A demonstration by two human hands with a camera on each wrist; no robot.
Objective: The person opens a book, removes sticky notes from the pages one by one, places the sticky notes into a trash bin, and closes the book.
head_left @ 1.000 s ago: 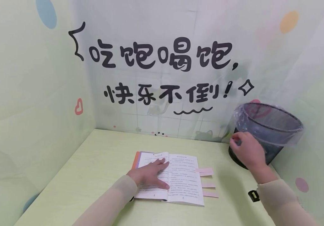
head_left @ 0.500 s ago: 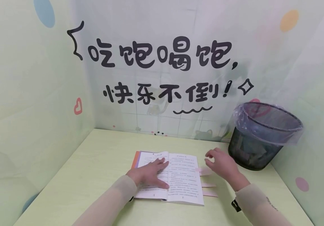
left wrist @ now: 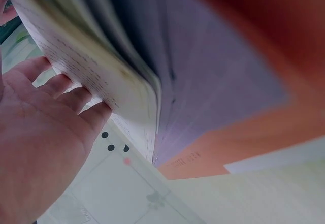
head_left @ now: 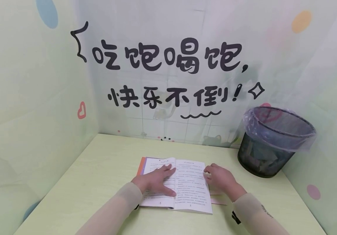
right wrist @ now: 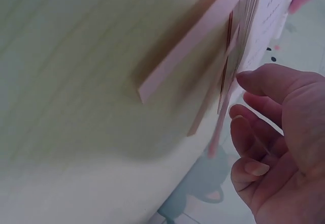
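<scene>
An open book (head_left: 190, 186) with printed pages lies on the table. My left hand (head_left: 156, 181) rests with spread fingers across its left page and centre fold. In the left wrist view, the fingertips of that hand (left wrist: 53, 117) touch the printed page (left wrist: 86, 66). At the right page's edge is my right hand (head_left: 221, 178), fingers bent. Pink paper strips (right wrist: 190, 41) stick out from between the pages there. In the right wrist view, the thumb tip of the right hand (right wrist: 274, 132) is at the top strip (right wrist: 218, 132), with a small gap between thumb and fingers.
A black mesh bin (head_left: 262, 156) with a clear plastic liner stands at the back right. Pieces of something pale show through its side. Printed wall sheets enclose the table (head_left: 77, 182) at the left, back and right.
My right hand has come from in front of the bin, leftward and down, to the book's right edge. The left hand and the book have stayed in place.
</scene>
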